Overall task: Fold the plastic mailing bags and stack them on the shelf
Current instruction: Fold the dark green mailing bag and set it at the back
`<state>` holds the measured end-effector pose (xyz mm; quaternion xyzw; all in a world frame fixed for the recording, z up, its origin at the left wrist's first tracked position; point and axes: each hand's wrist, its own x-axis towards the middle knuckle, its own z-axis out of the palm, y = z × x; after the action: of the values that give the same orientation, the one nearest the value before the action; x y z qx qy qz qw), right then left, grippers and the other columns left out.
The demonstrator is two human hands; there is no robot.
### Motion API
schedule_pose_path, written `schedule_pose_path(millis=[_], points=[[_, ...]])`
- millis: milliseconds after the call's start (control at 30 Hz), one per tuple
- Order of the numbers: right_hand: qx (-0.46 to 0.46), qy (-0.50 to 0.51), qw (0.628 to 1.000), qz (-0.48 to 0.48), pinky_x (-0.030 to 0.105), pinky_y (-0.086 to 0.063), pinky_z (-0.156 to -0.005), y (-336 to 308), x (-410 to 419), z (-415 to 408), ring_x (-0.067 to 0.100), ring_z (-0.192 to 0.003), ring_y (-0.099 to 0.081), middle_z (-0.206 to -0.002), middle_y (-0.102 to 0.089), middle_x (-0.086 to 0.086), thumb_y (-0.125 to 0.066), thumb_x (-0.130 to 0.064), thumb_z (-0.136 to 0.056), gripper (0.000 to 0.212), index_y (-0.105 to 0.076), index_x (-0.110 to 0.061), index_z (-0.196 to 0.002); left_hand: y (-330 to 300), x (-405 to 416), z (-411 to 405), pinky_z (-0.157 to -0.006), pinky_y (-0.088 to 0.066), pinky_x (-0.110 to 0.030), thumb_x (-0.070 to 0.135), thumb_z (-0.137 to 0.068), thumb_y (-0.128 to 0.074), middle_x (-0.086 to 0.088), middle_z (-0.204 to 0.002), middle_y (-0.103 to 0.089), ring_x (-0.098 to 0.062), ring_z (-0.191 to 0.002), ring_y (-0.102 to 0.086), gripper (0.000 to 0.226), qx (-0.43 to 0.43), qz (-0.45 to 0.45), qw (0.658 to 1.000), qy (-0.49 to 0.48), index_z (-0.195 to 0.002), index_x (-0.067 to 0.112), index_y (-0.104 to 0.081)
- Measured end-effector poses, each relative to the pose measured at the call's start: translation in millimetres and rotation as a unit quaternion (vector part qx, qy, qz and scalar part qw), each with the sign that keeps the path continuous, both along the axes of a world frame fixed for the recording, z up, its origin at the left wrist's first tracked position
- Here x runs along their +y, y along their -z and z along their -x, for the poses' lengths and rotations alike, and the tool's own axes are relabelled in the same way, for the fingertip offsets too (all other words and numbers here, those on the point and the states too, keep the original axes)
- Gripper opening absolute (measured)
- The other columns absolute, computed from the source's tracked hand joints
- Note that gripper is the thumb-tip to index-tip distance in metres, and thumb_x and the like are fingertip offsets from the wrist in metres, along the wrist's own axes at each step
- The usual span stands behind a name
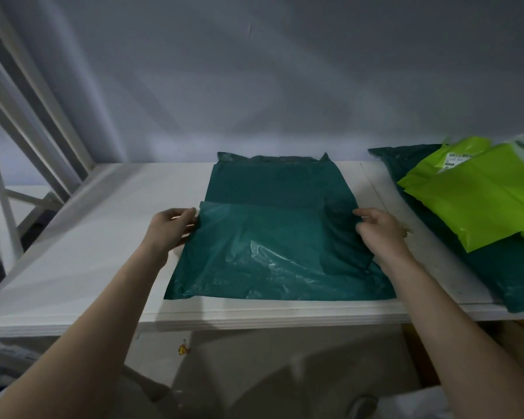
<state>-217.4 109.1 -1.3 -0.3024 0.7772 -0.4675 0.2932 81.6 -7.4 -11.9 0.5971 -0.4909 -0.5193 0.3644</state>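
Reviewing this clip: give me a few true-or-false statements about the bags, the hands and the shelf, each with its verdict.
1. Both hands hold the dark green bag by a folded flap's corners. True: the left hand and right hand each pinch one.
2. The dark green bag hangs in the air. False: it lies on the white shelf.
3. Lime green bags lie to the right. True.
4. The lime green bags rest directly on the shelf. False: they lie on another dark green bag.
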Motion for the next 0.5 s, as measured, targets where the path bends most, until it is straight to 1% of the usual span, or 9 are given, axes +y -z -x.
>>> schedule_pose_path(millis=[67,133,200,233,300,333,367,433,500], points=[[-0.003,-0.003,1.0,0.006,0.027,-0.047,-0.086,-0.4,-0.3,0.0,0.02,-0.098,-0.058,-0.113,-0.062,0.008,-0.04,0.004,-0.084,0.046,-0.057,-0.012,-0.123,1.7,-2.2,4.2,-0.06,-0.046,-0.022,0.017,-0.09,-0.06,-0.005,-0.082,-0.061,-0.014,-0.068,-0.057,0.013,-0.007,0.011,1.0,-0.003,-0.1,0.009,-0.059],[-0.012,-0.011,1.0,0.009,0.028,-0.047,-0.09,-0.8,-0.4,-0.4,0.021,-0.104,-0.058,-0.117,-0.061,0.008,-0.037,0.005,-0.083,0.05,-0.057,-0.012,-0.125,3.0,-4.7,5.5,-0.059,-0.045,-0.023,0.011,-0.087,-0.064,-0.007,-0.077,-0.06,-0.016,-0.063,-0.054,0.006,-0.008,0.013,1.0,-0.009,-0.09,0.013,-0.059],[-0.028,-0.014,0.999,0.011,0.033,-0.046,-0.099,-0.6,-1.5,-0.9,0.023,-0.112,-0.057,-0.125,-0.059,0.009,-0.033,0.01,-0.081,0.056,-0.055,-0.01,-0.128,4.2,-6.1,5.8,-0.058,-0.045,-0.023,0.006,-0.085,-0.064,-0.008,-0.073,-0.059,-0.017,-0.06,-0.053,0.012,-0.005,0.01,1.0,-0.011,-0.081,0.016,-0.058],[-0.035,-0.012,0.999,0.011,0.035,-0.045,-0.101,-0.2,-1.9,-1.0,0.023,-0.114,-0.056,-0.128,-0.058,0.01,-0.032,0.011,-0.081,0.057,-0.055,-0.009,-0.129,4.8,-6.5,5.7,-0.057,-0.048,-0.022,0.004,-0.085,-0.063,-0.009,-0.073,-0.059,-0.016,-0.058,-0.055,0.014,0.005,0.004,1.0,-0.011,-0.079,0.017,-0.06],[-0.04,-0.008,0.999,0.008,0.036,-0.045,-0.102,-0.1,-1.6,-0.8,0.024,-0.115,-0.055,-0.13,-0.056,0.011,-0.031,0.012,-0.082,0.057,-0.054,-0.008,-0.13,5.2,-6.7,5.7,-0.054,-0.051,-0.017,0.001,-0.086,-0.06,-0.007,-0.075,-0.062,-0.009,-0.052,-0.061,0.016,0.04,-0.009,0.999,-0.013,-0.083,0.016,-0.064],[-0.037,-0.007,0.999,0.009,0.036,-0.045,-0.102,0.2,-1.5,-0.6,0.024,-0.115,-0.055,-0.131,-0.056,0.011,-0.031,0.012,-0.082,0.057,-0.053,-0.008,-0.131,5.0,-6.3,5.5,-0.053,-0.051,-0.014,-0.001,-0.087,-0.058,-0.006,-0.078,-0.063,-0.005,-0.052,-0.062,0.016,0.058,-0.015,0.998,-0.016,-0.089,0.013,-0.067],[-0.034,-0.007,0.999,0.009,0.036,-0.044,-0.103,0.3,-1.2,-0.8,0.024,-0.116,-0.055,-0.131,-0.055,0.01,-0.032,0.011,-0.083,0.056,-0.053,-0.008,-0.131,5.2,-5.9,5.8,-0.055,-0.05,-0.014,-0.002,-0.087,-0.056,-0.004,-0.08,-0.063,-0.006,-0.057,-0.062,0.019,0.072,-0.019,0.997,-0.023,-0.097,0.01,-0.068],[-0.027,-0.007,1.0,0.01,0.036,-0.044,-0.104,0.1,-1.5,-1.8,0.023,-0.117,-0.054,-0.132,-0.055,0.01,-0.033,0.01,-0.083,0.055,-0.053,-0.009,-0.131,6.1,-5.8,6.6,-0.066,-0.049,-0.02,-0.002,-0.087,-0.055,-0.003,-0.083,-0.063,-0.013,-0.07,-0.058,0.026,0.097,-0.032,0.994,-0.045,-0.108,0.008,-0.066],[-0.031,-0.004,0.999,0.006,0.036,-0.043,-0.104,-0.4,-1.8,-3.8,0.025,-0.117,-0.054,-0.132,-0.055,0.011,-0.034,0.008,-0.084,0.053,-0.055,-0.007,-0.13,6.4,-4.4,7.2,-0.068,-0.048,-0.023,0.003,-0.088,-0.056,-0.003,-0.082,-0.062,-0.015,-0.071,-0.055,0.022,0.108,-0.04,0.991,-0.066,-0.108,0.008,-0.065]])
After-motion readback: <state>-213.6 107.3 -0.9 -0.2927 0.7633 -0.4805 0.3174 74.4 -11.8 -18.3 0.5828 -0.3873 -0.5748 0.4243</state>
